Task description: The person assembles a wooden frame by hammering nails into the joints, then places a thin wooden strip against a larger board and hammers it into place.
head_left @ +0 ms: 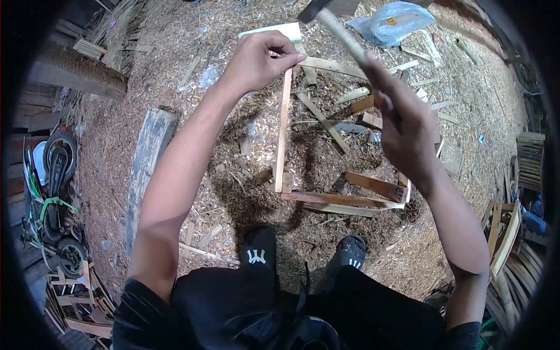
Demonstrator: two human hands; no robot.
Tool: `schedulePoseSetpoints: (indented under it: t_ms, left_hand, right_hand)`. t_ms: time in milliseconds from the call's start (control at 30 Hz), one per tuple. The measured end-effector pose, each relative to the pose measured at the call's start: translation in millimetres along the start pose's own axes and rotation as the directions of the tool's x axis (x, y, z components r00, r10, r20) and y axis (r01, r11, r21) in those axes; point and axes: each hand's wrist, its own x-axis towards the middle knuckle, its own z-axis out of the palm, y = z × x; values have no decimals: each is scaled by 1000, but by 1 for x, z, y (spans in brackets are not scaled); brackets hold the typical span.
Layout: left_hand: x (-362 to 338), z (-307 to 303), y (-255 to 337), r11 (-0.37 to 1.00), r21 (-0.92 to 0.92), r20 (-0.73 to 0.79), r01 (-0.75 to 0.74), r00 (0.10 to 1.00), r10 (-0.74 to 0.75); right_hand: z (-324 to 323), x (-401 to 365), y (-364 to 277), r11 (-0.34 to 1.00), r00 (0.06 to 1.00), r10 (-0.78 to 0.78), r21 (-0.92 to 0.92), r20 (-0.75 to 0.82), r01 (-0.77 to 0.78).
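Note:
My left hand [265,58] is at the top left corner of a wooden frame [283,128], thumb and fingertips pinched together at the joint. Whatever lies between those fingertips is too small to make out. Raised above the frame's right side, my right hand [405,116] is wrapped round the handle of a hammer [341,35], whose dark head points up and to the left. The frame's near side [338,199] runs across in front of my feet, and a short brown board [376,185] slants inside its near right corner.
Wood strips [322,121] and shavings litter the ground. A weathered plank [150,157] lies left of my forearm. A plastic bag [392,23] is at the top, a small bike [55,198] at the far left, and stacked wood [504,239] at the right.

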Motion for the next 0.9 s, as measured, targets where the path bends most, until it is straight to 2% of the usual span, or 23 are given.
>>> schedulePoseSetpoints:
  t_ms: [67,133,200,233,267,333,367,467,600,667,700,733,800,833,900]
  left_hand:
    - [1,2,-2,992,-68,26,103,994,-102]
    - [2,0,6,992,-50,24,112,994,-111]
    - [0,0,6,991,-33,28,129,991,-128]
    - [0,-2,3,997,-22,23,72,997,-71]
    - [0,-2,1,1000,-11,14,12,1000,-12]
    - [-1,-1,2,999,-18,9,39,999,-39]
    - [-1,0,2,998,-26,7,63,998,-63]
    - [-2,3,0,995,-87,5,40,999,-40]
    - [-2,2,0,999,-48,-12,-4,1000,4]
    - [-3,2,8,995,-34,-11,90,996,-91]
    - [-3,3,4,995,-84,7,62,998,-61]
    - [-2,4,0,994,-85,9,64,998,-63]
    - [-2,6,-4,996,-90,-36,-21,999,18]
    - [-3,6,-4,996,-89,-37,-22,999,19]
    - [-4,6,-1,996,-86,-56,-4,998,-1]
  right_hand:
    - [6,-3,6,998,998,-48,-29,35,49]
    - [3,1,3,994,993,-93,-58,67,97]
    - [-5,4,-6,996,996,68,49,59,-71]
    - [-2,5,-7,999,998,0,37,-62,2]
    - [0,3,-4,999,998,-2,36,-60,4]
    - [5,1,-3,998,994,-32,-47,105,37]
    - [0,-1,-5,998,988,59,-45,146,-53]
    - [-2,2,-5,997,996,68,33,49,-70]
    - [2,1,0,997,997,21,76,70,-26]
    - [-6,3,1,1000,988,15,-22,151,-11]
    - [-6,4,-3,994,985,100,25,143,-105]
    - [-4,3,-4,994,984,102,26,144,-107]
    - [-1,2,-4,995,993,87,36,83,-90]
    - [-5,3,-8,997,981,69,-45,183,-62]
    - [-4,0,-8,994,979,106,6,176,-109]
